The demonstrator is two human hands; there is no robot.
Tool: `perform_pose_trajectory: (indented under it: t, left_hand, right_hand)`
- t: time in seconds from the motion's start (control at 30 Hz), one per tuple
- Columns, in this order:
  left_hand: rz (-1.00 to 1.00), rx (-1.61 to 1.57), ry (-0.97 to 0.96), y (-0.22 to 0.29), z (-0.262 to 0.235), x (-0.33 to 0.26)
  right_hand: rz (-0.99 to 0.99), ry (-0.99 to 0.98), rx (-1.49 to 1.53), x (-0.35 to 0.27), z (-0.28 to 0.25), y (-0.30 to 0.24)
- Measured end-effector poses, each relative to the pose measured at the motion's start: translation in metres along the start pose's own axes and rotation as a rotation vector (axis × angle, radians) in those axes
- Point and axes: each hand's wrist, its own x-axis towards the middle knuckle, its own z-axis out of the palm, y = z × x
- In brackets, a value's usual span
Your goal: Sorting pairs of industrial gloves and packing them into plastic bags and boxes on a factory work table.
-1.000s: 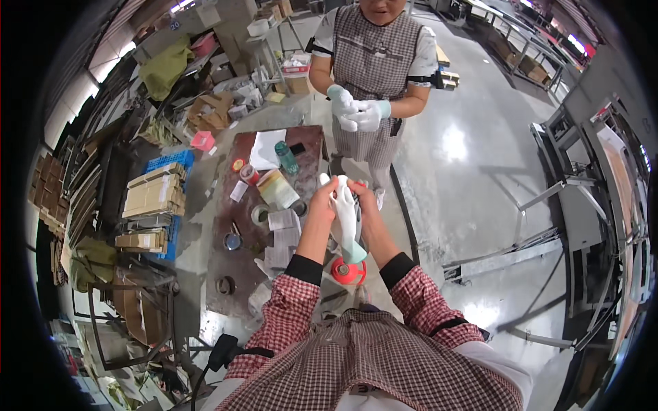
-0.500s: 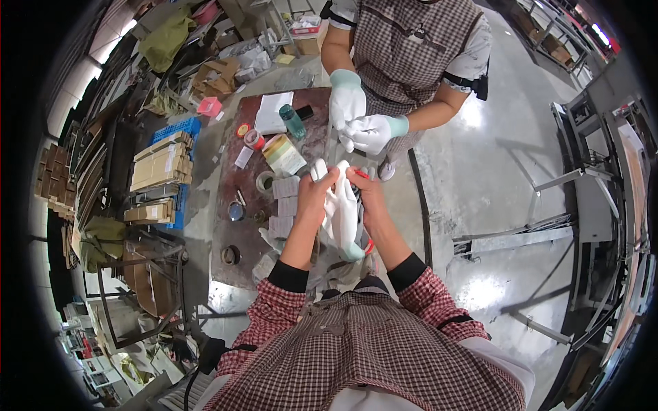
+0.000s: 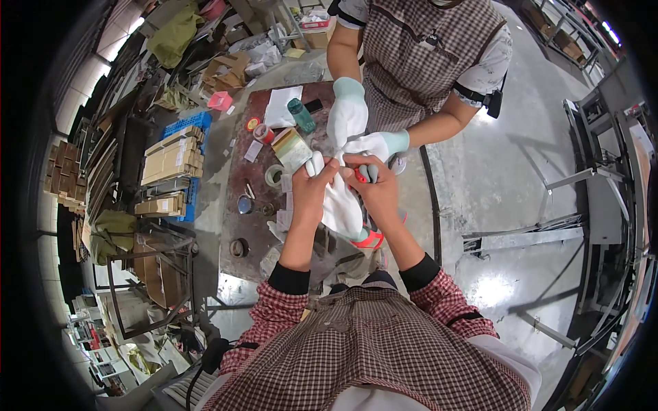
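A white work glove (image 3: 340, 207) hangs between my hands, its finger end up and its mint-edged cuff toward me. My left hand (image 3: 310, 195) pinches it from the left, with white fingertips sticking out above my fingers. From the right, my right hand (image 3: 375, 195) is closed on the glove too. Grey and red glove-like material (image 3: 368, 173) pokes out at my right fingers, and a red band (image 3: 371, 240) shows by the cuff; how these join is partly hidden. Just beyond, a co-worker's white-gloved hands (image 3: 348, 118) reach to the glove's far end, seemingly touching it.
To the left stands a dark red table (image 3: 236, 226) with a teal bottle (image 3: 300, 115), a tin can (image 3: 290, 148), tape rolls (image 3: 274, 176) and papers. Farther left, flat cardboard (image 3: 171, 161) lies on a blue pallet (image 3: 194, 202). Metal frames (image 3: 528, 236) lie at the right.
The co-worker's hands have come down and inward to the glove between my hands. My right hand has turned, showing more grey and red material. The view has shifted slightly.
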Motion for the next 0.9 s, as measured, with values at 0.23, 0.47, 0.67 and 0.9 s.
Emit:
perform_pose_trajectory:
  t: [0.23,0.47,0.67,0.9]
  left_hand:
    - [0.007,0.015,-0.066,0.010,0.005,-0.010]
    - [0.016,-0.055,0.016,0.001,0.001,-0.019]
    - [0.049,-0.104,0.036,0.006,0.001,-0.023]
    - [0.014,-0.107,0.080,0.011,-0.014,-0.023]
  right_hand:
    - [-0.076,0.010,-0.118,-0.002,-0.002,-0.002]
    - [-0.034,-0.012,-0.066,-0.007,0.000,-0.003]
    - [-0.161,0.052,-0.156,-0.008,-0.009,-0.020]
    - [-0.161,-0.140,-0.267,-0.011,-0.040,-0.010]
